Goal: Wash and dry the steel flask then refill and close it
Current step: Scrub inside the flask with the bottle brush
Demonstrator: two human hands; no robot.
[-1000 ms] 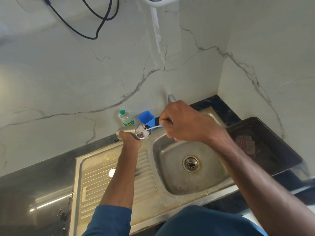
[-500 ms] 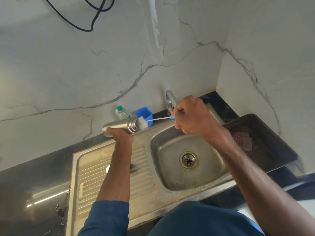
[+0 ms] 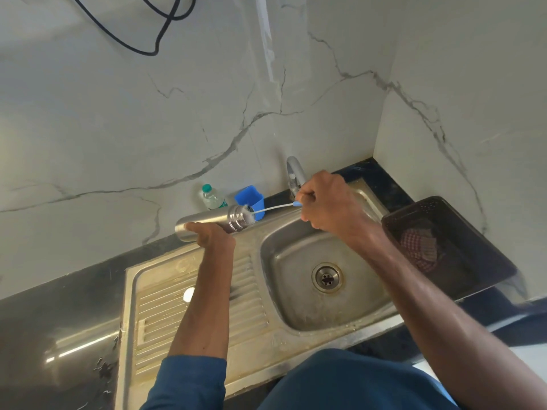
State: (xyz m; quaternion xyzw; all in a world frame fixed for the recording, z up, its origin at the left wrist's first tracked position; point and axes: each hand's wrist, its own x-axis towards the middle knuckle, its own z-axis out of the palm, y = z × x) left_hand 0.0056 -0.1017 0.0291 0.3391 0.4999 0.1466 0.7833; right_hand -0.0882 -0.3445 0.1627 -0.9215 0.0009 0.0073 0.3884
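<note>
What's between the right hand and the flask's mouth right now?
Head view: the bottle brush bridges that gap, from the right hand to the steel flask, bristles at its mouth.

Brush (image 3: 273, 208) head sits partly inside flask (image 3: 207, 223) mouth, bristles hid. Handle end & tap (image 3: 294, 170) base hid by right hand (image 3: 328, 202). Cable (image 3: 165, 31) cut off at 12 o'clock edge. Bottle (image 3: 211, 198) label too small to read. Cloth (image 3: 418, 247) in basket (image 3: 479, 232) blurry.
</note>
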